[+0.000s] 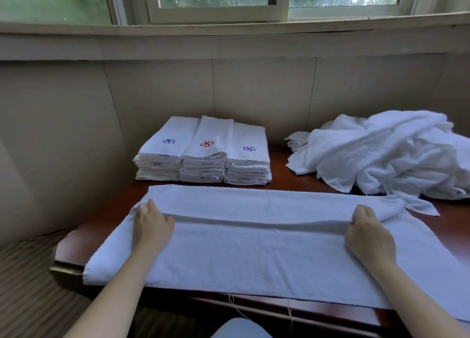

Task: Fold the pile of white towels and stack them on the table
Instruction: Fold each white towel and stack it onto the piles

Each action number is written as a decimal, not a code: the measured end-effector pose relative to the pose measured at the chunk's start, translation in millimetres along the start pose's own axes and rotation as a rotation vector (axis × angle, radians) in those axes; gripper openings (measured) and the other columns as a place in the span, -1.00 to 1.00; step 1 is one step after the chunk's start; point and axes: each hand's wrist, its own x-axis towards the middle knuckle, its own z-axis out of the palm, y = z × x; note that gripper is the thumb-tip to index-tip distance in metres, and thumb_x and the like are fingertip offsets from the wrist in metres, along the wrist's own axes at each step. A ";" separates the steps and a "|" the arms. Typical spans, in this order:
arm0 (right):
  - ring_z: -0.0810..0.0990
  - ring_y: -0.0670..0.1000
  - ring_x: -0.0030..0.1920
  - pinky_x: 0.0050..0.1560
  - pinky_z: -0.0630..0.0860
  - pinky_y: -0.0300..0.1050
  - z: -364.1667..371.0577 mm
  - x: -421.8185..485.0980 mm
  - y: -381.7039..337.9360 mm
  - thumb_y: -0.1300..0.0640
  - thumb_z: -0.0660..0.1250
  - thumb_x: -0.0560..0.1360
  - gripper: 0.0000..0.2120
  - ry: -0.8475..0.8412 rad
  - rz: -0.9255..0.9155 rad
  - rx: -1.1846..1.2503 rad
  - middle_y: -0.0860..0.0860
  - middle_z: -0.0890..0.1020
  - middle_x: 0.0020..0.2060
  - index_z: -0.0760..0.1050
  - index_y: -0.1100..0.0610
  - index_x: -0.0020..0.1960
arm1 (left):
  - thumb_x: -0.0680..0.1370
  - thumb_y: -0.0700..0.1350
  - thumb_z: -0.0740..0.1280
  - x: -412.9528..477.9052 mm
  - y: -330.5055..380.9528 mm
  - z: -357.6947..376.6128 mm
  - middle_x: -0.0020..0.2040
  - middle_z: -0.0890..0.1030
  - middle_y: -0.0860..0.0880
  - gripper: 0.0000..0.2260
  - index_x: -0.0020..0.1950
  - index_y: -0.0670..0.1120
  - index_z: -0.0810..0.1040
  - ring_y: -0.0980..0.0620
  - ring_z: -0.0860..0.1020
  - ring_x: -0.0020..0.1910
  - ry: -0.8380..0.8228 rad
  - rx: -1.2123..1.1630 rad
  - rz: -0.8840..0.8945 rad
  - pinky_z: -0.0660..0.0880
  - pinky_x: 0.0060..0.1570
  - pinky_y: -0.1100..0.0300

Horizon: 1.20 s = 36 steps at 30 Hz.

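towel (254,248) being folded lies lengthwise across the near part of the table (279,175), seen from the head view. my left hand (152,226) and right hand (368,236) each pinch the raised fold near its ends, fingers curled on the cloth. i judge it goes best if both hands travel level, keep the crease taut and lay edge on edge. folded stacks (203,154) stand at the back, with the loose pile (381,154) to their right. the top towels carry swirl emblems (207,143) in blue, red and purple, but no readable writing. a small tag (389,198) near my right hand is too blurred.
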 end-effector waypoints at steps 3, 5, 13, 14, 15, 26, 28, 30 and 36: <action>0.40 0.15 -0.40 -0.38 0.27 -0.11 -1.8 -3.3 -2.1 0.41 0.15 0.38 -0.86 -0.104 -0.021 -0.083 0.06 0.40 -0.38 0.29 0.20 -0.17 | 0.55 -0.11 0.25 5.9 -4.0 -1.8 0.54 0.01 -0.07 -0.43 0.52 -0.15 0.13 -0.16 0.33 0.34 -0.014 -0.030 0.020 0.41 0.05 0.05; 0.41 0.14 -0.38 -0.39 0.25 -0.14 -4.1 -6.3 -4.2 0.38 0.15 0.38 -0.85 -0.147 -0.017 -0.108 0.00 0.38 -0.41 0.31 0.18 -0.12 | 0.54 -0.15 0.23 11.1 -7.7 -2.1 0.57 -0.03 0.02 -0.44 0.53 -0.04 0.16 -0.10 0.39 0.31 -0.042 -0.010 0.113 0.44 -0.02 0.09; 0.45 0.17 -0.57 -0.62 0.32 -0.16 -10.3 -11.9 -58.6 0.50 0.35 -0.07 -0.71 0.001 -0.325 -0.186 0.15 0.42 -0.53 0.39 0.26 -0.44 | 0.37 0.01 0.18 43.2 1.0 -15.9 -0.13 0.48 -0.12 -0.78 -0.09 -0.03 0.51 -0.07 0.37 -0.17 0.068 -0.712 -0.169 0.27 -0.16 0.11; 0.49 0.20 -0.47 -0.56 0.36 -0.09 -6.1 -6.5 -75.8 0.47 0.36 0.00 -0.77 -0.027 -0.364 -0.169 0.16 0.47 -0.47 0.42 0.26 -0.41 | 0.36 -0.04 0.19 52.3 0.8 -20.4 -0.12 0.50 -0.16 -0.78 -0.10 -0.08 0.54 -0.07 0.35 -0.18 0.152 -0.750 -0.271 0.28 -0.18 0.11; 0.54 0.21 -0.30 -0.40 0.45 0.00 2.0 0.3 -93.7 0.41 0.35 0.14 -0.84 -0.090 -0.382 -0.174 0.16 0.53 -0.34 0.49 0.26 -0.30 | 0.41 -0.09 0.23 62.0 -0.5 -23.6 0.00 0.54 -0.20 -0.77 -0.02 -0.13 0.57 -0.10 0.39 -0.16 0.201 -0.771 -0.382 0.33 -0.15 0.12; 0.56 0.11 -0.04 -0.03 0.38 -0.05 72.0 4.0 -147.4 0.04 0.12 0.59 -0.74 -0.143 -0.528 0.069 0.03 0.63 -0.13 0.51 0.12 -0.14 | 0.43 -0.50 0.19 135.6 -7.5 -40.0 0.39 0.39 -0.14 -0.46 0.32 -0.08 0.49 -0.16 0.34 0.35 -0.203 -0.550 -0.307 0.36 0.11 0.08; 0.58 0.18 -0.17 -0.15 0.43 -0.02 70.5 2.6 -149.6 0.09 0.25 0.55 -0.76 -0.102 -0.547 0.100 0.09 0.63 -0.26 0.52 0.18 -0.24 | 0.47 -0.43 0.29 136.7 -10.9 -36.0 0.38 0.40 -0.12 -0.52 0.35 -0.10 0.47 -0.14 0.36 0.35 -0.302 -0.459 -0.251 0.36 0.12 0.11; 0.55 0.21 -0.34 -0.32 0.43 -0.04 69.0 0.2 -152.6 0.19 0.38 0.46 -0.77 -0.044 -0.552 0.131 0.11 0.58 -0.41 0.49 0.21 -0.35 | 0.46 -0.39 0.36 136.1 -14.5 -31.8 0.32 0.48 -0.14 -0.56 0.32 -0.13 0.49 -0.13 0.47 0.23 -0.206 -0.300 -0.161 0.43 0.10 0.13; 0.46 0.16 -0.52 -0.46 0.37 -0.15 56.2 -6.6 -151.5 0.27 0.52 0.29 -0.72 0.096 -0.602 0.136 0.08 0.48 -0.54 0.43 0.19 -0.44 | 0.56 -0.19 0.19 107.0 19.5 -15.8 0.48 0.19 -0.18 -0.55 0.46 -0.07 0.29 -0.20 0.25 0.40 -0.138 0.539 -0.034 0.32 0.29 -0.02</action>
